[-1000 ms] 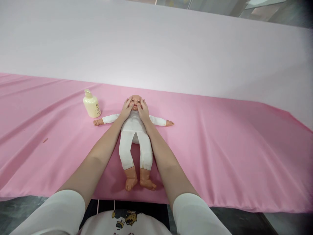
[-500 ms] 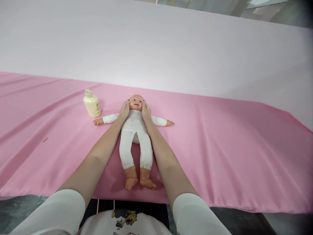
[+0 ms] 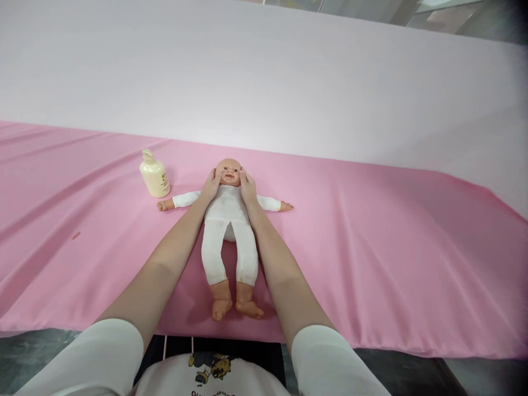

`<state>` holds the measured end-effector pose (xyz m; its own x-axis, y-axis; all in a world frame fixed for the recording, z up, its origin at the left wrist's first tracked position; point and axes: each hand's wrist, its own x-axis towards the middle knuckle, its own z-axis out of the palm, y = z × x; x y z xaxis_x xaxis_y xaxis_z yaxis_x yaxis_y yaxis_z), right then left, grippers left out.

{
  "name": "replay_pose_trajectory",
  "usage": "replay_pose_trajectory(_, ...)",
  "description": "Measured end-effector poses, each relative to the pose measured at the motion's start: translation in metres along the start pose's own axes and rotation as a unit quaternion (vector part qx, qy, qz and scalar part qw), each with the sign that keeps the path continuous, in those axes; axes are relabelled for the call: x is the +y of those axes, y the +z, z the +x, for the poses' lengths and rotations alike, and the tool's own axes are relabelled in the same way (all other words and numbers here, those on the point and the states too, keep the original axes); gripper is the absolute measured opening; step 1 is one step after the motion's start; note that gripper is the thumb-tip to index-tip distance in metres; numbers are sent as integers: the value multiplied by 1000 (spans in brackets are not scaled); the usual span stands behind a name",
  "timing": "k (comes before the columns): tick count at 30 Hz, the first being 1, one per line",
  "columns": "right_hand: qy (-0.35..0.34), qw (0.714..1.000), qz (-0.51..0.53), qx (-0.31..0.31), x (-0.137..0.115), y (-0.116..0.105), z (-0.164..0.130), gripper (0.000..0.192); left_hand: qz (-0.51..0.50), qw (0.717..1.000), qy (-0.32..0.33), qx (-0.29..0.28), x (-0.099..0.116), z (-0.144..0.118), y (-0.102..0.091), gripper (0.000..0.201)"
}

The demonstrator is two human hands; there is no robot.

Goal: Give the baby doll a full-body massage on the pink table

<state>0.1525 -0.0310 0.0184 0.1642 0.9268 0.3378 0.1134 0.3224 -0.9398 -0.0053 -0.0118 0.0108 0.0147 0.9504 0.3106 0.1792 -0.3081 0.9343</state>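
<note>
A baby doll [image 3: 226,203] in white cloth lies on its back, its arms stretched out sideways and its bare feet towards me. My left hand [image 3: 212,183] rests along the left side of the doll's head [image 3: 227,165], fingers stretched out and thumb by the cheek. On the other side, my right hand [image 3: 247,186] lies against the head in the same way, fingers extended. Both palms touch the head from the sides without closing round it. To the left, a cream pump bottle [image 3: 155,177] stands upright near the doll's outstretched hand.
A pink cloth [image 3: 371,247] with soft folds covers the table. Behind it rises a plain white panel [image 3: 264,82]. A small brownish strip [image 3: 76,235] lies on the cloth at the left. The table's front edge is close to my body.
Both my hands have shifted slightly on the doll's head, with the thumbs moving a little over the cheeks. The doll and the bottle stay in place.
</note>
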Motion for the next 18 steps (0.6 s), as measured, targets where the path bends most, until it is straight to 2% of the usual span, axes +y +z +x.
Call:
replay_pose_trajectory(4, -16, 1000, -21, 2, 2, -2, 1, 82, -33, 999, -35, -7, 3, -1, 0, 66)
replay_pose_trajectory(10, 17, 1000, -4, -13, -2, -1, -1, 85, -36, 999, -21, -7, 6, -2, 1, 67)
replay_pose_trajectory(15, 8, 999, -34, -14, 0, -1, 0, 88, -44, 999, -13, -15, 3, -1, 2, 65)
replay_pose_trajectory(18, -4, 999, -40, -8, 4, -1, 2, 83, -52, 998, -18, -16, 1, 1, 4, 63)
